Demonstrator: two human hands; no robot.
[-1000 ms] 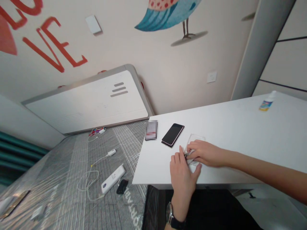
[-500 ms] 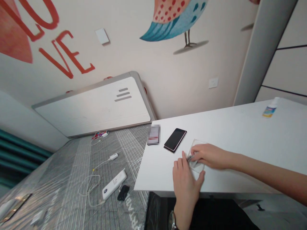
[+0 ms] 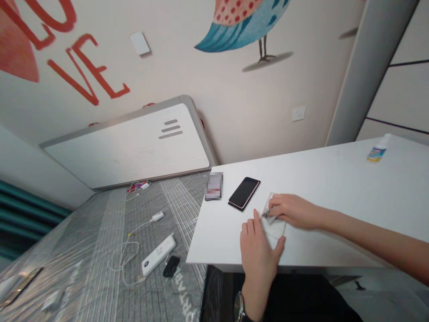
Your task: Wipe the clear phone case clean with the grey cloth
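On the white table, a pale, thin, flat piece lies between my two hands; its exact kind is not clear. My right hand is closed, pressing a crumpled grey cloth onto its upper left part. Some of the cloth is hidden under the fingers. My left hand rests at the piece's left and near edges, fingers stretched out and thumb apart, with a watch on the wrist. Just beyond the left hand lies a dark-screened phone, apparently on top of another flat thing.
A blurred-out flat item lies at the table's left corner. A white bottle stands at the back right. Left of the white table, a plastic-covered bed bears a white power bank, a black fob-like object and cables.
My right hand has slid slightly away from me with the cloth, baring more of the pale piece. The left hand stays in place; the whole view has shifted slightly.
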